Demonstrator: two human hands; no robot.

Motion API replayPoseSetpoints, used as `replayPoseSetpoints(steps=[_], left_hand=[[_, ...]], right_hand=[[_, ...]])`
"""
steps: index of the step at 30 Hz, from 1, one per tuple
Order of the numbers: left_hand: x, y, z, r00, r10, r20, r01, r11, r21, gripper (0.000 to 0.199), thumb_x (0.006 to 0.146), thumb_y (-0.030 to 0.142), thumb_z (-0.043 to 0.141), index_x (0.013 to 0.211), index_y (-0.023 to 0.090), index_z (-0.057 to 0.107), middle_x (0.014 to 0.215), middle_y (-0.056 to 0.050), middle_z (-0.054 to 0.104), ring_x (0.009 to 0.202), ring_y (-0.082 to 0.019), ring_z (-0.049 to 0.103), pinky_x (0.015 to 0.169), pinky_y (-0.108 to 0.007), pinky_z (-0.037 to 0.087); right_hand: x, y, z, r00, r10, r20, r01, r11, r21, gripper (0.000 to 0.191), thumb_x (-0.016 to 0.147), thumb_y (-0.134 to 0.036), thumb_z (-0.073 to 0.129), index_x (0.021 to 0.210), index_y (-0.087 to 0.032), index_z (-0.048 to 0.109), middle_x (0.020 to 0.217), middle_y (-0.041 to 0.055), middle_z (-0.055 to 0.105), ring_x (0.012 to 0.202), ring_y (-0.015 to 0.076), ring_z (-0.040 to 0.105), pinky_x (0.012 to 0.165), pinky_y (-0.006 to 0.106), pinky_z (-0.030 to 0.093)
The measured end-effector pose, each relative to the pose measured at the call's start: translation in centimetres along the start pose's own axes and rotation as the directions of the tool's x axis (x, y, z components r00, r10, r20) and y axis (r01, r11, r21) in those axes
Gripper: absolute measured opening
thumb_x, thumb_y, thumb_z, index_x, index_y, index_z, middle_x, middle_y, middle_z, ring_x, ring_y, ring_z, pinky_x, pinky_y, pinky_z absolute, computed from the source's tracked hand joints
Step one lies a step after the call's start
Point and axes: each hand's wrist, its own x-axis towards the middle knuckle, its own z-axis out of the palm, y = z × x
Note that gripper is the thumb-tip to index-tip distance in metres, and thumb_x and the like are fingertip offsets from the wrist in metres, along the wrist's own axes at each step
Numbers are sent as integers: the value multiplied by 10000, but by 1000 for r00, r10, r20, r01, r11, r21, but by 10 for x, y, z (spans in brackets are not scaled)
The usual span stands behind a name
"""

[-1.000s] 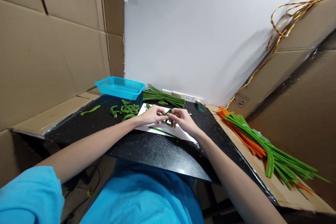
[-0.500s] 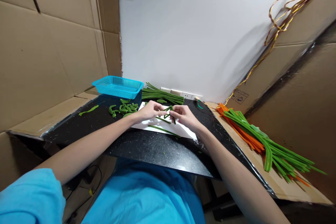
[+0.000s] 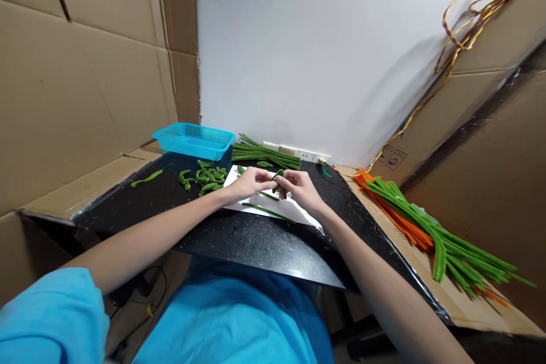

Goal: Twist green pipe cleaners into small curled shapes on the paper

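Over a white sheet (image 3: 305, 215), my left hand (image 3: 251, 183) and my right hand (image 3: 300, 187) meet, fingertips pinched on one bent dark green fuzzy stem (image 3: 279, 175). The stem forms a small loop between the fingers; its lower part is partly hidden by my right fingers. Below the hands a straight green stem (image 3: 268, 212) lies across the sheet, with a shorter piece (image 3: 269, 196) just above it. Several curled green pieces (image 3: 211, 175) are heaped on the black tabletop left of the sheet.
A blue basket (image 3: 194, 141) stands at the back left, beside a bundle of dark green stems (image 3: 267, 153) near the wall sockets. Light green stems (image 3: 443, 239) and orange stems (image 3: 398, 216) lie on cardboard at the right. A green strip (image 3: 147, 178) lies far left.
The green stem between my hands has been bent into a tighter, smaller loop, and my fingertips have come closer together. The view has shifted slightly.
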Motion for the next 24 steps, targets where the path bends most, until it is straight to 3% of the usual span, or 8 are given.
replayPoseSetpoints(steps=[6, 11, 17, 21, 24], left_hand=[[1, -2, 4, 997, 28, 70, -25, 998, -52, 360, 855, 489, 721, 891, 133, 680, 805, -35, 652, 655, -115, 518, 544, -222, 365], [2, -3, 5, 995, 95, 4, -95, 995, 44, 285, 854, 404, 716, 939, 138, 659, 844, -37, 662, 772, -148, 596, 687, -253, 455], [1, -8, 1, 992, 118, -38, -115, 991, 69, 319, 847, 300, 715, 1098, 161, 575, 766, 10, 622, 729, -143, 600, 689, -256, 448], [4, -9, 0, 992, 95, -81, -93, 995, 20, 252, 847, 292, 692, 1015, 170, 551, 697, 25, 598, 666, -136, 575, 644, -250, 424], [6, -10, -1, 996, 60, -64, -61, 998, -8, 212, 848, 327, 675, 926, 165, 561, 691, 12, 605, 604, -121, 526, 606, -252, 408]], right_hand=[[0, 0, -2, 1000, 7, 18, -8, 999, 37, 541, 846, -690, 705, 697, -192, 555, 598, 4, 630, 521, 126, 573, 538, 261, 438], [-1, -5, -3, 999, 20, 49, -22, 999, 31, 520, 854, -655, 717, 693, -184, 563, 603, -1, 628, 507, 111, 557, 520, 248, 424], [1, 0, -4, 996, 62, 70, -64, 998, 28, 461, 881, -612, 695, 783, -166, 632, 645, 1, 634, 523, 109, 551, 535, 254, 457], [5, 12, -10, 998, 48, -48, -46, 998, 49, 401, 831, -521, 763, 1006, -167, 693, 737, 15, 685, 609, 145, 624, 568, 279, 529], [6, 18, -15, 1000, 18, -16, -18, 1000, -3, 379, 777, -455, 822, 990, -152, 742, 819, 48, 735, 667, 156, 655, 606, 283, 542]])
